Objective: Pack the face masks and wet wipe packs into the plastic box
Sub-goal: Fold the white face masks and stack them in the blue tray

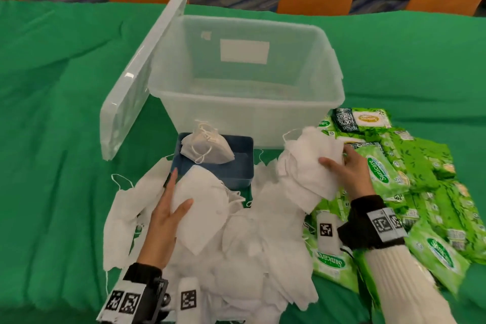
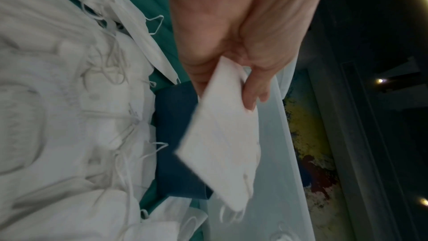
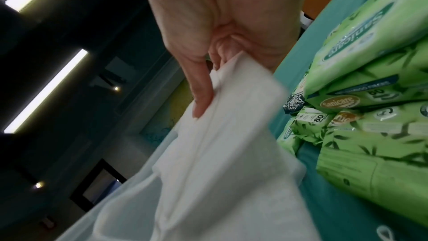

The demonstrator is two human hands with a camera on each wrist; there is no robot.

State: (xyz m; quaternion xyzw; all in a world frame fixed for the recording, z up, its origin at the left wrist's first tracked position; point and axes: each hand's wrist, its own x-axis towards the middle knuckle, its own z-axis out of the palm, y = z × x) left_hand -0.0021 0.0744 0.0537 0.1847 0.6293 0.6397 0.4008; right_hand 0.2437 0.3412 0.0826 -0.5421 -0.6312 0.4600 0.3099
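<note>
- Head view: plastic box [image 1: 247, 102], clear, uncovered, stands at the middle of the green-draped counter [image 1: 52, 87]; nothing visible inside apart from a white label on the far wall.
- Lid [image 1: 136, 79], clear, leans tilted against the box's left rim, lower edge on the counter.
- Blue tray [image 1: 236, 166], just in front of the box's near wall; a small stack of folded masks [image 1: 207, 150] lies in its far-left corner.
- Face masks [image 1: 252, 258], white, heaped loosely on the counter from the tray's near edge towards the viewer, ear loops trailing off the left side.
- Wet wipe packs [image 1: 410, 173], green, piled to the right of the heap and box, reaching towards the counter's right edge.
- Left hand [image 1: 168, 208], grip closed on one mask [image 1: 202, 205], thumb over its face, fingers behind it, beside the tray's near-left corner.
- Right hand [image 1: 347, 168], grip closed on a bundle of masks [image 1: 307, 166], raised near the box's near-right corner.
- Bare green cloth lies to the left of the lid and beyond the box.
- Left wrist view: left hand [image 2: 231, 43] pinches a flat white mask [image 2: 222, 144] over the blue tray [image 2: 176, 135]; clear box wall on the right; blurred.
- Right wrist view: right hand [image 3: 220, 34], thumb pressed on the white masks [image 3: 220, 144]; green packs [image 3: 370, 116] just beside; blurred.
</note>
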